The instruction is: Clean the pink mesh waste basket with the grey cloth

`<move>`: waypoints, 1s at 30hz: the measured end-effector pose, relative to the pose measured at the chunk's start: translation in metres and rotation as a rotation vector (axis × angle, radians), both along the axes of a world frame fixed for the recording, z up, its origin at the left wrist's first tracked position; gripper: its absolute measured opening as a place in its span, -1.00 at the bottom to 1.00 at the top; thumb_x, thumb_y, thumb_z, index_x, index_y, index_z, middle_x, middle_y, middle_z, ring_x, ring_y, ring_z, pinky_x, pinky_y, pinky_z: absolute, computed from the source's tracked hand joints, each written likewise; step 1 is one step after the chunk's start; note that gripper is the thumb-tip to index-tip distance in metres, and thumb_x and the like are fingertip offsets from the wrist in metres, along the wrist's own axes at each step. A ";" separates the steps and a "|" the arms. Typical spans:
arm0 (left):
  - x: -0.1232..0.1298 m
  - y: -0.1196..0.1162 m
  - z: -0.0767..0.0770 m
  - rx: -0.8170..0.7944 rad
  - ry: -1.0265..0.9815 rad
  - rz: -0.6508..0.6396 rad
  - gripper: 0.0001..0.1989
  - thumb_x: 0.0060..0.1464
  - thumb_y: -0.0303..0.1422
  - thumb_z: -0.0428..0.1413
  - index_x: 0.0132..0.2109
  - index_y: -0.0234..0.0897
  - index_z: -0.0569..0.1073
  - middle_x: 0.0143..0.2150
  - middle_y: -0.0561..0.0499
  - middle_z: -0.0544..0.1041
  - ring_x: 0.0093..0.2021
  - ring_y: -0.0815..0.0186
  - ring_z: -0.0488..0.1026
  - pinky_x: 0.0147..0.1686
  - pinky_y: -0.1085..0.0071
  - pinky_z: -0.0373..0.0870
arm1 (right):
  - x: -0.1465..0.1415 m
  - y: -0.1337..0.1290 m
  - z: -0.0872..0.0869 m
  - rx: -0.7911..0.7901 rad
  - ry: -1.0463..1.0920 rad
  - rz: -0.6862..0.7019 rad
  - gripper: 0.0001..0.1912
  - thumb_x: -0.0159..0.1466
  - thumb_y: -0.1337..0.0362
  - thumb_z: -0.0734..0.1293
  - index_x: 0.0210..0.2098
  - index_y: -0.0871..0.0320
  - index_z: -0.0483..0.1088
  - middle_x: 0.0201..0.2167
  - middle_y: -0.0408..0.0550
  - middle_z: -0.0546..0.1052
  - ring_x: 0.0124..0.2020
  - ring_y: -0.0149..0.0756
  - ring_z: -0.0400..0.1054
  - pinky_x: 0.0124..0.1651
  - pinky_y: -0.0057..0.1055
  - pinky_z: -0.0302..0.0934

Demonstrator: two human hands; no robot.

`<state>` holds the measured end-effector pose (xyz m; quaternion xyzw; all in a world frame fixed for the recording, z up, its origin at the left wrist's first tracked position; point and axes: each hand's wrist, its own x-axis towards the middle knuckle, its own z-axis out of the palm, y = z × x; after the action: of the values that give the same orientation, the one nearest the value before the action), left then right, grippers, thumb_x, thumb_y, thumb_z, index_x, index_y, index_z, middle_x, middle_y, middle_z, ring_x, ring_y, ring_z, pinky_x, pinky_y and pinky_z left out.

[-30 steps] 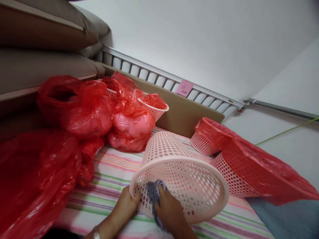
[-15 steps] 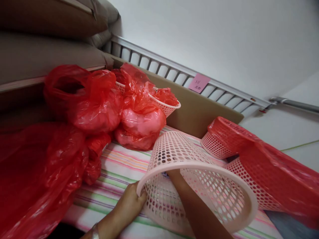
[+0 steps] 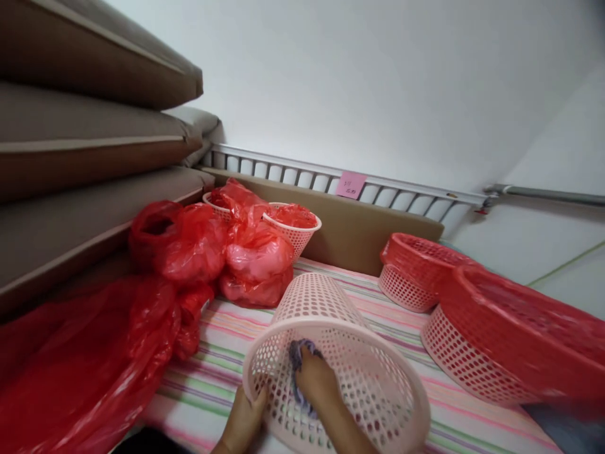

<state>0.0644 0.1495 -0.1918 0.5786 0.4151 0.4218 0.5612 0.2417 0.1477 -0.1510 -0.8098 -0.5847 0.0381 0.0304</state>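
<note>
A pale pink perforated plastic basket (image 3: 314, 296) lies tipped on its side, its mouth facing me. My left hand (image 3: 246, 413) grips the left of its rim, thumb inside and fingers out of sight around the outside. Inside the basket, my right hand (image 3: 317, 381) is closed on a bunched purple-grey cloth (image 3: 299, 362), which touches the perforated inner wall. The basket rests on a striped bedsheet (image 3: 227, 343).
Red plastic bags (image 3: 258, 252) sit at the left, beside a small bag-lined basket (image 3: 300, 238). Two red-lined baskets (image 3: 466, 359) stand at the right. Stacked cushions (image 3: 94, 151) rise on the left. A railing (image 3: 278, 171) with a pink note (image 3: 350, 185) runs along the wall.
My right hand has come back from deep inside the basket toward its mouth, so the cloth now shows. The left hand still holds the rim. The view has tilted up.
</note>
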 end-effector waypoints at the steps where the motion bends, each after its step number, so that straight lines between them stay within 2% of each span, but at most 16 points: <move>1: 0.000 0.000 0.000 -0.009 0.001 0.006 -0.57 0.01 -0.12 0.06 -0.17 -0.42 0.51 -0.17 -0.19 0.60 -0.10 0.06 0.49 -0.03 0.28 0.37 | -0.007 -0.013 -0.003 0.006 -0.003 0.016 -0.53 0.15 0.43 0.14 0.05 0.14 0.31 -0.22 0.08 0.53 -0.21 -0.18 0.44 -0.18 -0.33 0.26; 5: 0.000 0.002 -0.004 -0.051 -0.032 0.021 -0.48 -0.10 -0.03 0.11 -0.17 -0.43 0.50 -0.19 -0.20 0.60 -0.11 0.04 0.50 -0.08 0.27 0.41 | -0.027 -0.061 -0.005 0.008 0.021 0.061 -0.48 0.06 0.45 0.17 0.02 0.10 0.32 -0.29 0.07 0.54 -0.27 -0.12 0.46 -0.25 -0.28 0.29; 9: 0.000 0.002 -0.002 -0.085 -0.019 0.088 -0.43 -0.24 0.03 0.18 -0.25 -0.41 0.52 -0.27 -0.20 0.61 -0.18 0.02 0.53 -0.16 0.27 0.45 | -0.033 -0.087 0.002 0.036 0.038 0.088 -0.48 0.03 0.48 0.16 -0.02 0.05 0.34 -0.32 0.04 0.54 -0.30 -0.06 0.46 -0.28 -0.20 0.31; 12: 0.002 -0.004 0.005 -0.074 0.024 0.119 -0.44 -0.28 0.07 0.18 -0.32 -0.39 0.52 -0.40 -0.15 0.61 -0.27 0.05 0.54 -0.26 0.28 0.47 | -0.032 -0.093 0.004 0.076 0.038 0.096 -0.49 0.04 0.49 0.15 -0.04 0.05 0.35 -0.34 0.05 0.54 -0.30 -0.04 0.46 -0.28 -0.17 0.31; 16: 0.005 -0.016 0.010 -0.055 0.077 0.144 -0.41 -0.24 0.10 0.14 -0.31 -0.40 0.50 -0.51 -0.10 0.57 -0.36 0.08 0.55 -0.37 0.31 0.47 | -0.027 -0.096 0.003 0.089 0.081 0.086 -0.54 0.04 0.48 0.17 -0.08 0.07 0.36 -0.34 0.06 0.54 -0.30 -0.04 0.46 -0.27 -0.16 0.31; 19: 0.006 -0.026 0.009 -0.040 0.090 0.166 -0.39 -0.21 0.10 0.12 -0.27 -0.42 0.50 -0.44 -0.14 0.60 -0.30 0.07 0.55 -0.32 0.32 0.47 | -0.023 -0.100 0.003 0.066 0.102 0.085 -0.52 0.03 0.46 0.20 -0.06 0.06 0.34 -0.31 0.06 0.54 -0.28 -0.02 0.46 -0.26 -0.14 0.30; 23: 0.007 -0.033 0.007 -0.014 0.094 0.186 -0.39 -0.23 0.06 0.14 -0.24 -0.45 0.51 -0.26 -0.21 0.61 -0.12 0.04 0.51 -0.13 0.34 0.42 | -0.020 -0.107 0.003 0.041 0.116 0.107 -0.51 0.02 0.44 0.22 -0.02 0.10 0.32 -0.28 0.09 0.53 -0.25 -0.02 0.45 -0.24 -0.18 0.29; 30: 0.011 -0.038 0.008 0.000 0.112 0.221 -0.49 -0.20 0.00 0.16 -0.29 -0.40 0.51 -0.31 -0.14 0.61 -0.14 0.06 0.50 -0.17 0.37 0.41 | -0.008 -0.109 -0.002 0.044 0.176 0.138 -0.52 0.06 0.34 0.22 0.01 0.09 0.29 -0.24 0.08 0.52 -0.22 -0.06 0.44 -0.25 -0.25 0.26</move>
<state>0.0757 0.1116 -0.1836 0.5521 0.5068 0.4482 0.4873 0.2335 0.0390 -0.1533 -0.7604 -0.6347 0.0980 0.0968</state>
